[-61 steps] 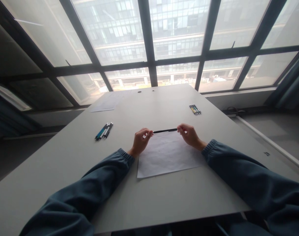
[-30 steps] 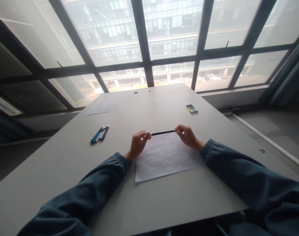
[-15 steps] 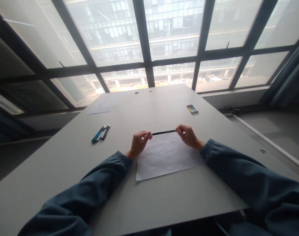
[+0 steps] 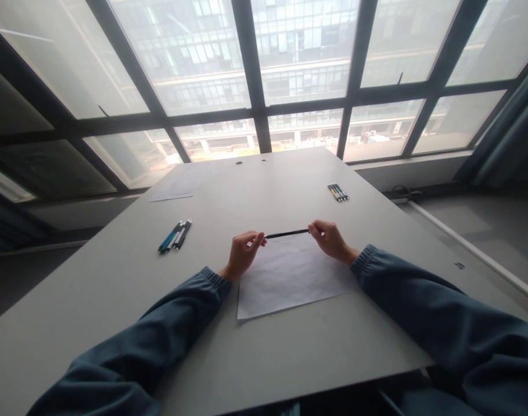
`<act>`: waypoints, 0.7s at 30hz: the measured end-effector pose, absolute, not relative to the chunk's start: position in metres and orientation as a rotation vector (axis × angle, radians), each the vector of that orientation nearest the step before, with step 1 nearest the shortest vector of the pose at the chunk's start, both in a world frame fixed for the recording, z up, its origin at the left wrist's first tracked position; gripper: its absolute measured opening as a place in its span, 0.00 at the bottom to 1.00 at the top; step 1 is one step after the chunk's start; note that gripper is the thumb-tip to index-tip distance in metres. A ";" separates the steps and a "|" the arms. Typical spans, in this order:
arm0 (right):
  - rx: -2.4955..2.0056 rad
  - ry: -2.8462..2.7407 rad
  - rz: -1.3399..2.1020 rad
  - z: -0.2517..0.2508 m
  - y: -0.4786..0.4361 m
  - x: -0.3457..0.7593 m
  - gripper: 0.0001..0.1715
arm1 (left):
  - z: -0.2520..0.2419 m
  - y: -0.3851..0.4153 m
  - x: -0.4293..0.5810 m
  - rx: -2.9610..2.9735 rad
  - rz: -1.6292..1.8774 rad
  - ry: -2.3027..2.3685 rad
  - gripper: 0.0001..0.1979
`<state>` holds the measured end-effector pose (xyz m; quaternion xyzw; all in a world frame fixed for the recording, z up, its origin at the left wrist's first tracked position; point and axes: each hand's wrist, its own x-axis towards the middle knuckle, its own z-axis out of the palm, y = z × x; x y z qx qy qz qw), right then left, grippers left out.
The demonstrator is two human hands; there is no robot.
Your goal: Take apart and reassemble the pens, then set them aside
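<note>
A thin black pen is held level between my two hands, over the far edge of a white paper sheet. My left hand pinches its left end between thumb and fingers. At the right end, my right hand has its thumb and fingers closed on the pen. The sheet lies on the white table in front of me, partly under my hands. Left of my left hand lies a group of several pens, blue, white and black. Beyond my right hand is another group of several pens.
More paper lies at the far left of the white table. Two small dark spots are near its far edge. A small dark mark is at the right. Large windows stand behind the table.
The whole view has shifted slightly, so things sit a little farther left. My hands keep the same hold on the pen.
</note>
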<state>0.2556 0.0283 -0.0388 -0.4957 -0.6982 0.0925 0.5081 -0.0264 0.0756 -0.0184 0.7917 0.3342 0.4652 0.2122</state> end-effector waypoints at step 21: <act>-1.190 -1.669 0.247 -0.037 0.020 0.252 0.28 | -0.019 0.069 -0.029 2.226 1.310 0.910 0.24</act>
